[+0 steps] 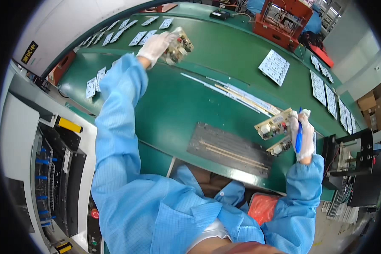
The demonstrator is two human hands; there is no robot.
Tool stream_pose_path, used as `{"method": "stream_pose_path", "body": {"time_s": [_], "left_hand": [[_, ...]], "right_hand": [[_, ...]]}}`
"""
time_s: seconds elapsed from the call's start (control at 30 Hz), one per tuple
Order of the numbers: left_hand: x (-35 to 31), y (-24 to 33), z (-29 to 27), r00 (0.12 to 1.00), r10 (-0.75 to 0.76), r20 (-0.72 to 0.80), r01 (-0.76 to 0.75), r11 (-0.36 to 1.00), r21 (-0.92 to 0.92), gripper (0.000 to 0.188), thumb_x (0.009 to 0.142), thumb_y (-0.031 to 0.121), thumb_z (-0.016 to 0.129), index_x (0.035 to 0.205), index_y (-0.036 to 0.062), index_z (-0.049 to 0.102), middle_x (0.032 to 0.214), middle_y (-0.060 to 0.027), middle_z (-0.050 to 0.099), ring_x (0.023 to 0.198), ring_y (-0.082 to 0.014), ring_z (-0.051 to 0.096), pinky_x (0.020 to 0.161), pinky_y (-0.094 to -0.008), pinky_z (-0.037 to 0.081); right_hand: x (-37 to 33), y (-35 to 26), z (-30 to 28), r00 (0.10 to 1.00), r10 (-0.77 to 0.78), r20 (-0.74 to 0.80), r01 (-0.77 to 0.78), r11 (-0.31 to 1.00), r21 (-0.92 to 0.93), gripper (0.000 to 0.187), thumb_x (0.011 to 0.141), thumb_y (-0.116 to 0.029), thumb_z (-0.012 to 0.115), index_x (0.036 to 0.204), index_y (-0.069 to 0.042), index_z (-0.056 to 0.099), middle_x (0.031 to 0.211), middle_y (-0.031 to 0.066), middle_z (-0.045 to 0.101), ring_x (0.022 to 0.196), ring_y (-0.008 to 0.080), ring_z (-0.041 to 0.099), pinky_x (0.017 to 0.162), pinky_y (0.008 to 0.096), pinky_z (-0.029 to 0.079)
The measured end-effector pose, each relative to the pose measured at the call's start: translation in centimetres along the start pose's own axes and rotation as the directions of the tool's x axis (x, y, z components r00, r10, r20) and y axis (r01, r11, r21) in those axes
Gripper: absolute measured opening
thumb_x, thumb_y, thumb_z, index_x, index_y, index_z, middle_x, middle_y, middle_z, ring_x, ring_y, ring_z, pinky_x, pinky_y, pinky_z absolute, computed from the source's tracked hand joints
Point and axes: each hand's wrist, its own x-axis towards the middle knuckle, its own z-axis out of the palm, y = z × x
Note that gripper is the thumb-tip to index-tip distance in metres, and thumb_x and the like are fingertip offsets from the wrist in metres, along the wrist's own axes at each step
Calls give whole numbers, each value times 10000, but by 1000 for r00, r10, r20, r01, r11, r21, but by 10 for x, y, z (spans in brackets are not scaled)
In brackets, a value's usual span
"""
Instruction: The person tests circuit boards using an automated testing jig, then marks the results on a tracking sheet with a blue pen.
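My left hand [155,45], in a white glove, reaches far out over the green belt and grips a populated circuit board [180,47] at its edge. My right hand [302,135], also gloved, holds a blue pen [299,134] together with a pale circuit board [274,125] that sticks out to the left. A second pale board [281,146] lies just under that hand on the belt. Both forearms are in light blue sleeves.
A dark grey ribbed mat [228,148] lies on the green conveyor [178,101] in front of me. Long thin strips [237,95] cross the belt. Several white panels [274,66] lie farther along. A red rack [281,21] stands at the back; a black fixture [353,169] at right.
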Motion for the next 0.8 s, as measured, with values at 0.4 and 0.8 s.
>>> {"method": "stream_pose_path", "body": {"time_s": [0.4, 0.8], "left_hand": [[74, -41, 141, 983, 179, -38, -176, 982, 71, 451, 826, 479, 608, 1080, 108, 585, 1143, -131, 594, 1075, -321, 569, 887, -440, 459], [65, -40, 118, 974, 220, -56, -214, 972, 91, 524, 816, 445, 627, 1286, 225, 555, 1308, -77, 551, 1293, -259, 426, 1042, -454, 348]], "right_hand": [[177, -33, 101, 937, -242, 252, 260, 965, -41, 225, 942, -239, 531, 925, -16, 552, 838, 211, 603, 765, 345, 632, 657, 392, 471], [404, -119, 400, 961, -277, 12, 277, 961, -5, 519, 906, -491, 491, 985, 12, 593, 869, 254, 651, 853, 394, 648, 746, 465, 505]]}}
